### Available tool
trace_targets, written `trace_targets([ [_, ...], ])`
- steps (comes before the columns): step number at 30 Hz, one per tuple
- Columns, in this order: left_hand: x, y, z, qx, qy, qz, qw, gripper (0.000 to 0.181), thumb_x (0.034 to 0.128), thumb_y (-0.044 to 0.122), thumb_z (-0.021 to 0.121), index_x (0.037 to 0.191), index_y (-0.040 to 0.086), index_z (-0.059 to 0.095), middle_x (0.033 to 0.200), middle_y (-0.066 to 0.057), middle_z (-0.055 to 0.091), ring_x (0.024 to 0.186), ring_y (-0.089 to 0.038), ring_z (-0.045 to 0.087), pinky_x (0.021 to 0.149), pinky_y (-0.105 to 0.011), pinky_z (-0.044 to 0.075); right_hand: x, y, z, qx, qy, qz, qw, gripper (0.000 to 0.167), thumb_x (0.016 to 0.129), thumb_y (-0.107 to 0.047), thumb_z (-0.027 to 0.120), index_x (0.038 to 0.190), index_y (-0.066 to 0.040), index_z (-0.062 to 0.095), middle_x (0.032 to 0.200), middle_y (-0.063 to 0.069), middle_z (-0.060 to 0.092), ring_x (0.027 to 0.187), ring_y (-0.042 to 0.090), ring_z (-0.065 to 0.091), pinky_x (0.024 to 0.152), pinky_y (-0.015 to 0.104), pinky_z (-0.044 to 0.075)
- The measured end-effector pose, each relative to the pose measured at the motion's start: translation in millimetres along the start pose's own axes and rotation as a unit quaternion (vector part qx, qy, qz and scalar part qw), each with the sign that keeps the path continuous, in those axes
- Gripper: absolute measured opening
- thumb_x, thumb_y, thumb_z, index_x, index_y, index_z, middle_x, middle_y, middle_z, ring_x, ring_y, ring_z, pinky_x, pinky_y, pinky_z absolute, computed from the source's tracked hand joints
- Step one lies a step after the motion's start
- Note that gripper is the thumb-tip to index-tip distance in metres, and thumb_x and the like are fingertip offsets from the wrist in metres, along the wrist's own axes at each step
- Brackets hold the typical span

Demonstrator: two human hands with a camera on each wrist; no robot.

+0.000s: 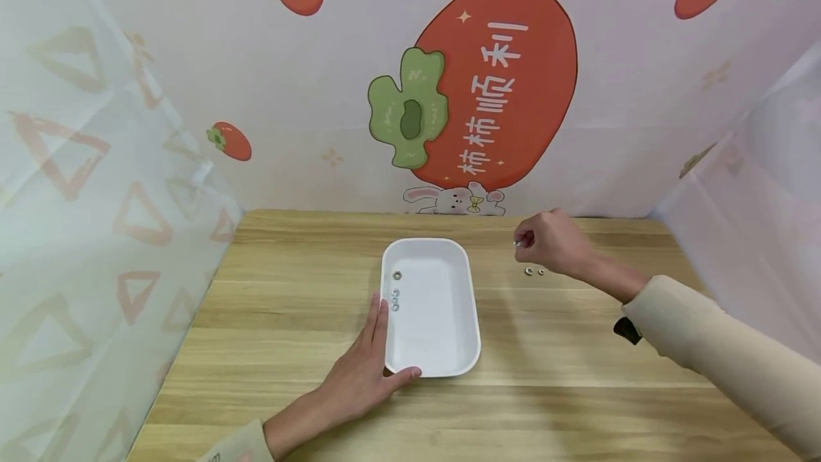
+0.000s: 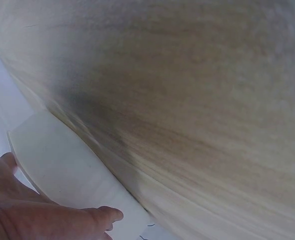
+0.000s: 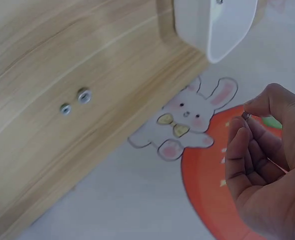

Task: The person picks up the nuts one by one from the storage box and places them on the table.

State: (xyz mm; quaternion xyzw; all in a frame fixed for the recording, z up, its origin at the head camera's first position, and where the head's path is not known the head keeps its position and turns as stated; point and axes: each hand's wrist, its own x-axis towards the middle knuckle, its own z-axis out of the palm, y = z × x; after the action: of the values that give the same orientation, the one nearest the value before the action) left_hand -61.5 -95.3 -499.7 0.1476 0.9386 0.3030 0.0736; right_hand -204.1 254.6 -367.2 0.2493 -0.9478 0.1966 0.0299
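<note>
A white tray stands on the table with several metal nuts along its left side. My left hand rests against the tray's near left corner. Its fingers lie straight along the left wall and the thumb touches the near rim; the left wrist view shows the same hand on the tray's outer wall. To the right of the tray, my right hand is raised above the table. Thumb and fingertips pinch a small metal nut, mostly covered by them. Below that hand lie two loose nuts of different sizes.
The wooden table ends at the back against a wall sheet printed with persimmons and a rabbit. Patterned sheets also hang at the left and right sides. A dark object shows under the right sleeve.
</note>
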Motion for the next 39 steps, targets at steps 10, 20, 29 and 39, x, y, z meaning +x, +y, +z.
trace_targets([
  [10,-0.4,-0.8,0.8,0.001,-0.001,-0.004,1.0000,0.121,0.0920,0.066,0.072,0.170,0.005,0.003,0.179,-0.012,-0.004,0.156,-0.039,0.033,0.107,-0.057,0.052,-11.5,35,-15,-0.025,-0.007,0.060,0.9978,0.016,0.080,-0.002,0.068,0.071,-0.014,0.069,0.065,-0.005,0.061,0.060,0.012,0.050,0.060,0.030,0.041],
  [20,-0.6,-0.5,0.8,-0.002,-0.002,-0.005,1.0000,0.121,0.0921,0.065,0.072,0.170,0.005,0.003,0.179,-0.012,-0.004,0.155,-0.039,0.033,0.107,-0.058,0.051,-23.0,69,-16,-0.049,0.010,0.060,0.9969,0.018,0.080,-0.002,0.070,0.067,-0.015,0.068,0.060,-0.008,0.057,0.056,0.010,0.047,0.058,0.029,0.039],
  [29,-0.2,-0.6,1.7,0.002,0.001,0.001,1.0000,0.120,0.0924,0.064,0.073,0.170,0.004,0.003,0.179,-0.014,-0.003,0.155,-0.040,0.034,0.107,-0.058,0.051,-31.9,90,0,-0.051,0.018,0.060,0.9967,0.012,0.079,-0.004,0.073,0.070,-0.012,0.072,0.063,-0.006,0.063,0.059,0.011,0.054,0.060,0.032,0.044],
  [39,0.7,-0.8,1.6,0.000,-0.003,0.000,1.0000,0.121,0.0921,0.064,0.073,0.170,0.003,0.003,0.179,-0.013,-0.004,0.156,-0.039,0.032,0.108,-0.058,0.051,-38.6,109,21,-0.031,-0.024,0.104,0.9938,0.004,0.084,-0.007,0.075,0.079,-0.007,0.076,0.071,-0.001,0.069,0.061,0.012,0.057,0.059,0.032,0.048],
])
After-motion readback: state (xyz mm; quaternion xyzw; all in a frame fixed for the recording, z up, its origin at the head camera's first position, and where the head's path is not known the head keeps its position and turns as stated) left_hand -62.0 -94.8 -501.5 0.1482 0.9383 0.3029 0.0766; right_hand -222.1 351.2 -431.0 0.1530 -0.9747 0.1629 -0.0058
